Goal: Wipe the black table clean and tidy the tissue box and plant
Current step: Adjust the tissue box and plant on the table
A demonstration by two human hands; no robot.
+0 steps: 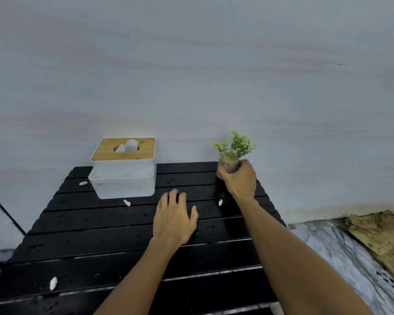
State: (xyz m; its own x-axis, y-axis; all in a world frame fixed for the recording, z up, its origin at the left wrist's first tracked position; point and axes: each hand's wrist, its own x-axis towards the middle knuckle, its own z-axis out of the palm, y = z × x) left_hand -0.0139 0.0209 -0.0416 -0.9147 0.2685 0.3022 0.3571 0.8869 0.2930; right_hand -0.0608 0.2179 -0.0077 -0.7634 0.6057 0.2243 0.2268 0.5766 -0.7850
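Black table (114,253) was not yet wiped: white scraps (53,283) and small drops lay on its slats. Your right hand (239,180) closed around the plant (233,153) at the far right corner, your left hand (174,220) rested open and empty mid-table. Tissue box (123,169) stood at the far left edge, untidied.

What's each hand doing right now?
Left hand: open, flat on the black table, holding nothing.
Right hand: closed around the plant pot.
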